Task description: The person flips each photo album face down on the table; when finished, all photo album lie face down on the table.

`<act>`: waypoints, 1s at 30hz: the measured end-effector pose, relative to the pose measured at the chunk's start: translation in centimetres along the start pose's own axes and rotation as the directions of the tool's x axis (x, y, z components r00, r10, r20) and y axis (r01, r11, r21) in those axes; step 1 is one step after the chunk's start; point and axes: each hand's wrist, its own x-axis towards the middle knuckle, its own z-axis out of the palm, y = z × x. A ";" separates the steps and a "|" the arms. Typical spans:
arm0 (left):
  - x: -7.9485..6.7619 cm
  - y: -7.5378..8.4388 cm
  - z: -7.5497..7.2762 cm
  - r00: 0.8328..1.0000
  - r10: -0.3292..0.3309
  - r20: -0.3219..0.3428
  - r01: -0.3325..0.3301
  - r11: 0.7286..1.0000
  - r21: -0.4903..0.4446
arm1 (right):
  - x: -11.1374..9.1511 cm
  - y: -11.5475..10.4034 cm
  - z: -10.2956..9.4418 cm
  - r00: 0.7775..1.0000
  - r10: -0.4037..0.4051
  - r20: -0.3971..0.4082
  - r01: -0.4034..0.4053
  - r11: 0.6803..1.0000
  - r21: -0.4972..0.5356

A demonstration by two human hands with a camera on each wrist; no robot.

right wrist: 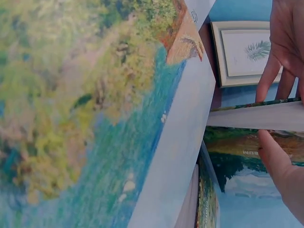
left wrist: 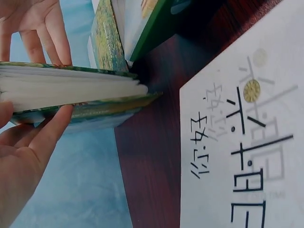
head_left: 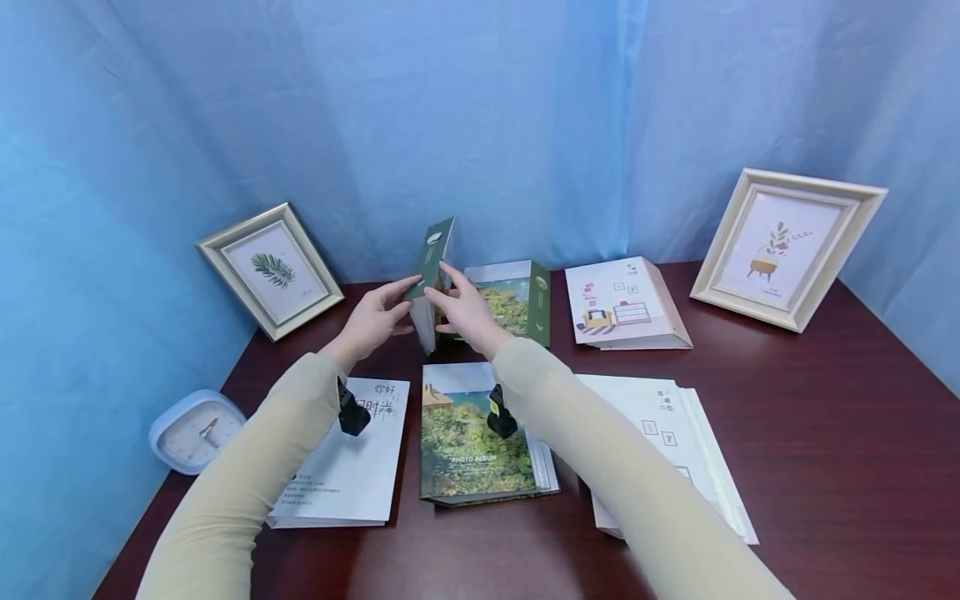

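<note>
Pale sleeves [head_left: 633, 467] lie nearest the camera, slanting over the desk [head_left: 810, 425] toward one green-spined album [head_left: 437, 250] near its back edge. Work on that album looks partway: it is already upright, leaning slightly, but not released. Being set to rest and let go seems to be what is left. Five others lie flat, free of any fingers: taking the upright album as the dial's centre, its twin [head_left: 516, 304] is at 3 o'clock, a furniture-print album [head_left: 618, 308] farther out that way, a white album [head_left: 678, 429] at 4, a landscape album [head_left: 465, 442] at 5 and a lettered album [head_left: 352, 467] at 7. Whether those are finished with cannot be told.

Left grip [head_left: 373, 315] comes in from 8 o'clock, right grip [head_left: 468, 310] from 4. Both have fingers fairly straight and spread, pressing opposite covers, so the upright album sits between them, page edges showing. Whether its lower edge touches the desk is unclear.
</note>
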 end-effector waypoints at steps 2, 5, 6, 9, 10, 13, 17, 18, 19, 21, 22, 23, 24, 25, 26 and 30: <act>-0.1 -0.1 -0.1 1.000 0.001 -0.010 -0.001 1.000 0.023 | 0.0 0.0 0.1 1.000 0.012 0.006 -0.012 1.000 0.024; -0.2 -0.1 -0.2 1.000 0.001 -0.026 0.001 0.998 0.061 | 0.2 0.1 0.4 0.999 0.030 0.016 -0.031 0.997 0.066; -0.2 -0.1 -0.3 1.000 0.000 -0.031 0.003 0.997 0.081 | 0.2 0.1 0.5 0.999 0.034 0.019 -0.035 0.996 0.079; -0.4 -0.1 -0.4 0.999 0.000 -0.050 0.008 0.987 0.160 | 0.3 0.3 0.7 0.999 0.049 0.021 -0.051 0.994 0.102; -0.5 -0.1 -0.4 0.998 0.006 -0.055 0.006 0.980 0.200 | 0.4 0.3 0.8 0.998 0.055 0.022 -0.057 0.992 0.111; -0.6 -0.1 -0.4 0.997 0.028 -0.072 -0.003 0.947 0.320 | 0.4 0.6 1.0 0.997 0.076 0.024 -0.078 0.986 0.148; -0.8 0.0 -0.2 0.996 0.036 -0.081 0.001 0.910 0.415 | 0.6 1.1 1.2 0.995 0.094 0.027 -0.097 0.977 0.190; -0.9 0.0 -0.1 0.996 0.036 -0.083 0.004 0.901 0.434 | 0.6 1.3 1.2 0.995 0.096 0.027 -0.100 0.976 0.195; -0.9 0.0 0.0 0.996 0.033 -0.086 0.009 0.892 0.452 | 0.6 1.5 1.2 0.995 0.096 0.028 -0.100 0.975 0.198; -1.1 0.1 0.1 0.995 0.035 -0.091 0.015 0.868 0.497 | 0.6 1.8 1.3 0.995 0.097 0.032 -0.102 0.974 0.203; -1.1 0.1 0.2 0.995 0.038 -0.095 0.018 0.851 0.524 | 0.6 2.0 1.3 0.995 0.097 0.036 -0.103 0.973 0.206; -1.2 0.1 0.3 0.994 0.041 -0.098 0.020 0.835 0.550 | 0.6 2.1 1.3 0.995 0.095 0.039 -0.101 0.972 0.210; -1.2 0.2 0.4 0.994 0.044 -0.098 0.020 0.819 0.574 | 0.6 2.3 1.3 0.995 0.095 0.041 -0.102 0.972 0.211; -1.2 0.2 0.4 0.994 0.048 -0.099 0.021 0.800 0.600 | 0.6 2.4 1.3 0.994 0.097 0.041 -0.104 0.972 0.211; -1.3 0.2 0.5 0.994 0.054 -0.096 0.018 0.780 0.625 | 0.6 2.6 1.3 0.994 0.102 0.040 -0.109 0.971 0.212; -1.3 0.0 0.7 0.994 0.081 -0.079 0.000 0.699 0.715 | 0.5 2.9 1.6 0.991 0.136 0.007 -0.134 0.966 0.220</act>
